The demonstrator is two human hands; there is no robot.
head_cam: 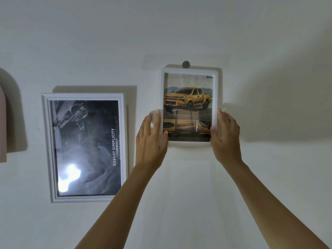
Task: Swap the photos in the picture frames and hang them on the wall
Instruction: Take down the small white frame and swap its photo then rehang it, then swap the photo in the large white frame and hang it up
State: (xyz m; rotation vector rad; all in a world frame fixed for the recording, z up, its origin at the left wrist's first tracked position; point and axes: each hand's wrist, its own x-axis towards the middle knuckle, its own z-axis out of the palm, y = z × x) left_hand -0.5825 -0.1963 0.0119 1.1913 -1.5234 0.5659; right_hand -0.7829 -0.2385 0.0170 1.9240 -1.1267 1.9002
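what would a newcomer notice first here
The yellow truck photo in the white frame, centre right on the wall, draws the eye first. The left hand and right hand touch that frame's lower sides. To the left hangs a larger frame with a dark photo and bright glare near its bottom.

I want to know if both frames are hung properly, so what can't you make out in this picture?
Head view only:
- Hanger of the truck frame: hidden behind it, below the round peg.
- Lower left of the dark photo: washed out by glare.
- Captions under the truck photo: too small, partly covered by the left hand and right hand.
- Pink thing at the left: cut off by the picture edge.
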